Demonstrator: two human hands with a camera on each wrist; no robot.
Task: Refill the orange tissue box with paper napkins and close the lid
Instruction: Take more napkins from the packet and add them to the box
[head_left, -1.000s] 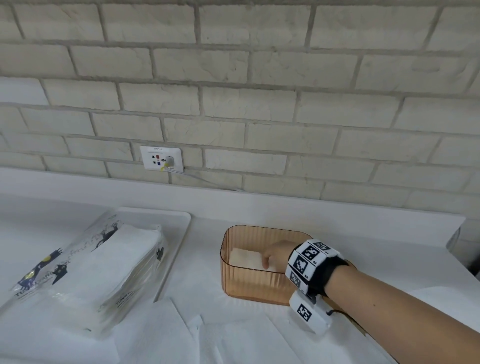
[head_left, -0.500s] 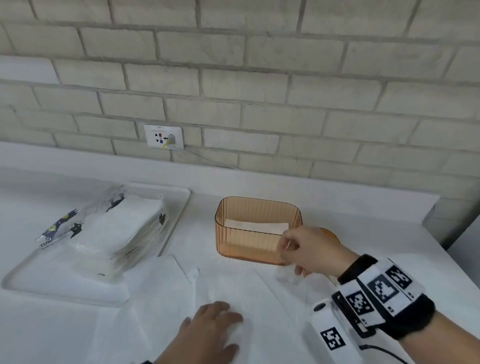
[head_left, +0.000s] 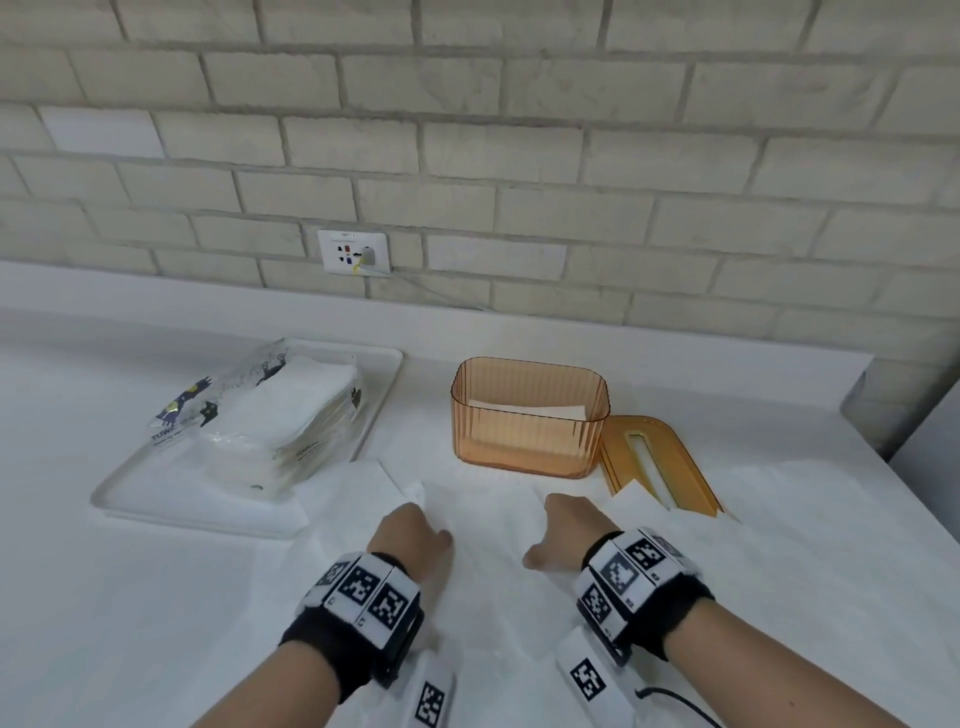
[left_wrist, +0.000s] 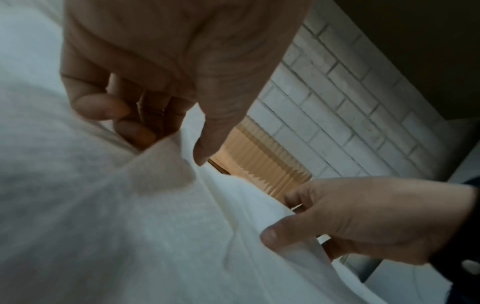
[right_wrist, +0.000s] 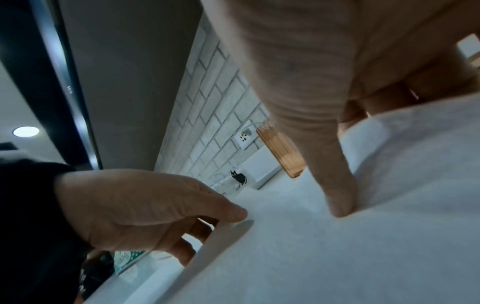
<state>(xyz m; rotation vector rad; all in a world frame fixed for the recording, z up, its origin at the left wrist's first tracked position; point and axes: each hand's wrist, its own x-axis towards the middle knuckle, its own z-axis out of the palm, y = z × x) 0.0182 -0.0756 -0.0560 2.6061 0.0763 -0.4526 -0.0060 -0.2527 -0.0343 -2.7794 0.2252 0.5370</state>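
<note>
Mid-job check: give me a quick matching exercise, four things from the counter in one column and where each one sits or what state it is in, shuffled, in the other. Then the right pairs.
Things
1. orange tissue box
2. lid
3. napkin pack
4. spread napkin

Places or states
A. lying on the white tray
B. open-topped, a few napkins inside
C. far edge pinched by the left hand and right hand
D. flat on the counter, right of the box

Pairs: 1-B, 2-D, 3-A, 4-C
</note>
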